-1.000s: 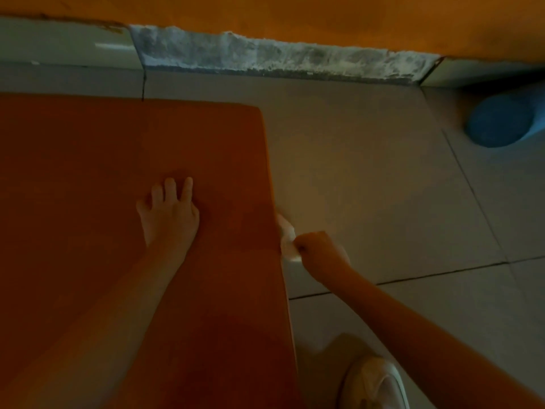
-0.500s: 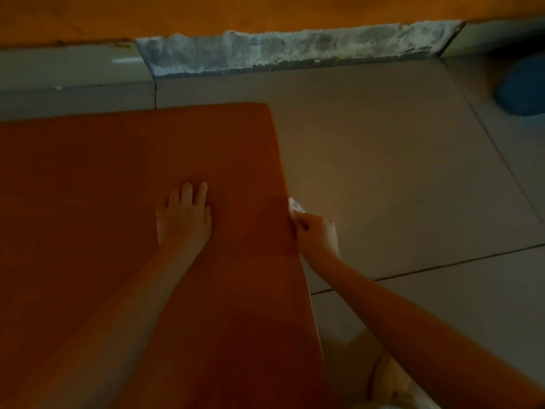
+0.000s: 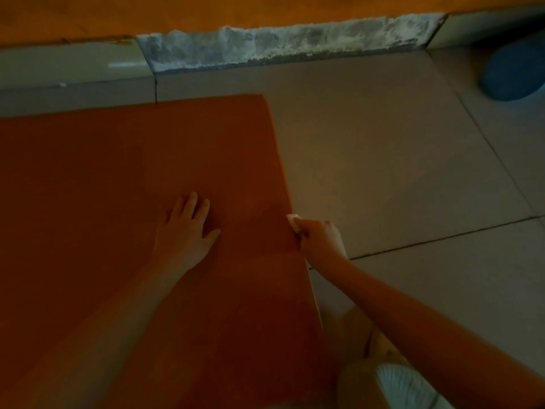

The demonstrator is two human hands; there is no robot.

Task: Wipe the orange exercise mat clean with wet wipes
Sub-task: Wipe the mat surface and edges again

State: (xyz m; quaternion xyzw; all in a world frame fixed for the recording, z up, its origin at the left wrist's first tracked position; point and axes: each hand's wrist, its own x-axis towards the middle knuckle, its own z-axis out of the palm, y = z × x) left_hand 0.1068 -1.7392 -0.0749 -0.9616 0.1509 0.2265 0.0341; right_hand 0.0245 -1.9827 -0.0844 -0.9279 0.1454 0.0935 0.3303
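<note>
While the left hand (image 3: 185, 231) presses flat, fingers spread, on the orange mat (image 3: 118, 187) lying on the tiled floor (image 3: 398, 172), the right hand (image 3: 320, 239), pinching a wet wipe (image 3: 292, 219), should run firmly along the mat's right edge.

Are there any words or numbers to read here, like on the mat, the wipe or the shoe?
None: no words, numbers or signs can be read anywhere in this dim picture.
The orange mat is plain.
The white wipe, pinched in the right hand, shows no print.
The white shoe, the blue thing and the floor tiles show no writing.
</note>
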